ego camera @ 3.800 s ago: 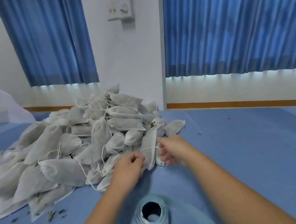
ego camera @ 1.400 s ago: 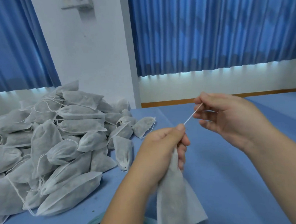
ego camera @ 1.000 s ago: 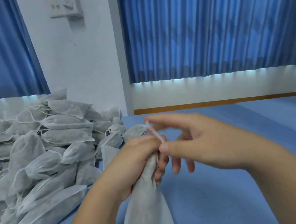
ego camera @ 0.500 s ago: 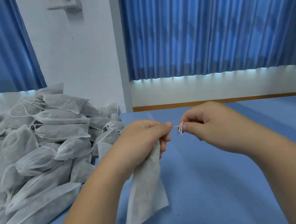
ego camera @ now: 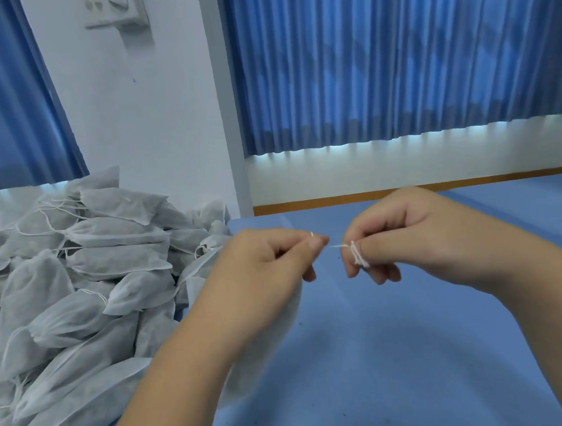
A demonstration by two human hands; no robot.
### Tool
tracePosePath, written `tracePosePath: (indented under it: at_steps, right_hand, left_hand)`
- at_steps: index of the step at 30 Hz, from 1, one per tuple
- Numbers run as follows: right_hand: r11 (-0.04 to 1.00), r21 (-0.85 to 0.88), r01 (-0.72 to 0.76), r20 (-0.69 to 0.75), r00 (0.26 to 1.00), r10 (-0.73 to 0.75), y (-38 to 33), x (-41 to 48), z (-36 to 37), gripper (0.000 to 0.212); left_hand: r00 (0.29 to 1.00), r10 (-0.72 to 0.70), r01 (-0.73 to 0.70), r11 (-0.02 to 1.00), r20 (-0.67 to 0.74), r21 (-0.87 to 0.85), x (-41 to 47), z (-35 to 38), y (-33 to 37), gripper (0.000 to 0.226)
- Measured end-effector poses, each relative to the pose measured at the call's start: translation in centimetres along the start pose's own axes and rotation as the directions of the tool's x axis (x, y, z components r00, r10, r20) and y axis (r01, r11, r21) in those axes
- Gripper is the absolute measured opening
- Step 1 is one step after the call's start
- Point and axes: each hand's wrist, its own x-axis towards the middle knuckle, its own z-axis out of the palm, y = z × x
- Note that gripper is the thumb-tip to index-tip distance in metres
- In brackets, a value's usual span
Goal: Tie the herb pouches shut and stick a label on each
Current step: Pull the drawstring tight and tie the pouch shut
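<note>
Blue curtains (ego camera: 395, 55) are hung across the back wall on both sides of a white pillar (ego camera: 140, 123), and a blue table surface (ego camera: 399, 354) fills the foreground. On the left of that surface a large heap of pouches (ego camera: 78, 277) is piled, each made of thin grey-white non-woven fabric with a fine white drawstring; several are seen plump and gathered at the neck, with loops of string trailing between them.

One pouch (ego camera: 269, 343) is held above the table in front of the heap, apart from it. Its neck is clamped inside the closed left hand (ego camera: 263, 264), thumb and forefinger pinched together at the top, and its pale body is seen hanging below the fist, blurred and partly hidden by the forearm. A short length of white string (ego camera: 337, 246) is drawn taut from the left fingertips across to the right hand (ego camera: 404, 237). The string is wound in several turns around the right forefinger and pinned there by the thumb, with the remaining fingers curled under. The two hands are held close together, at the same height.
</note>
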Motion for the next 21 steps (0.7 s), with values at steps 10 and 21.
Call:
tracePosePath:
  at_steps: [10,21]
  right_hand:
    - [0.941,-0.149,-0.305,-0.306,0.919,0.250,1.2,0.3,-1.1,0.020]
    - [0.993,-0.027,-0.112,-0.092,0.990,0.109,-2.3,-0.1,1.0,0.017]
  left_hand:
    - [0.941,-0.128,0.276,0.826,0.312,-0.492,-0.4,0.8,1.0,0.024]
    - [0.913,-0.090,0.381,0.539,0.398,-0.752,0.2,1.3,0.1,0.028]
